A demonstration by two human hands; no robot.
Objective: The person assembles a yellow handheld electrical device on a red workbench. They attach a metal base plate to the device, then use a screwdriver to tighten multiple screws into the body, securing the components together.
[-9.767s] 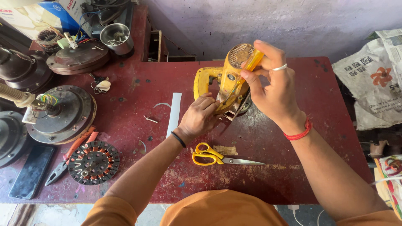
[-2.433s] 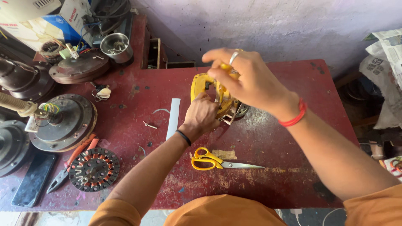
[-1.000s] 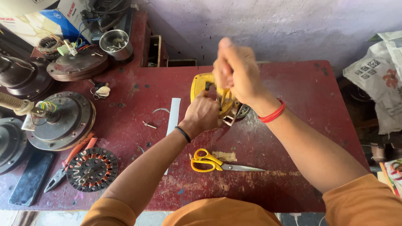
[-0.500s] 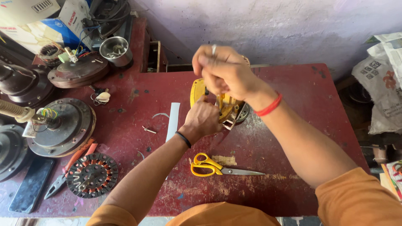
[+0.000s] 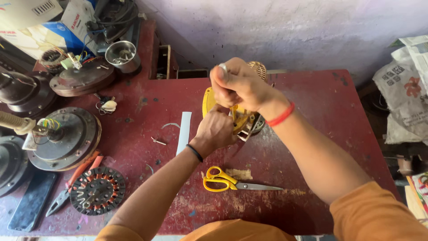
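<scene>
While yellow power tool [image 5: 240, 117] stands upright, grille end up, left hand [image 5: 217, 130], right hand [image 5: 238, 85] fingers clenched around it.

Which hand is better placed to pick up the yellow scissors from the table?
Probably the left hand. It grips the lower side of the yellow tool, just above the scissors, whose handles point toward the left side. The right hand is higher, clenched on top of the tool.
</scene>
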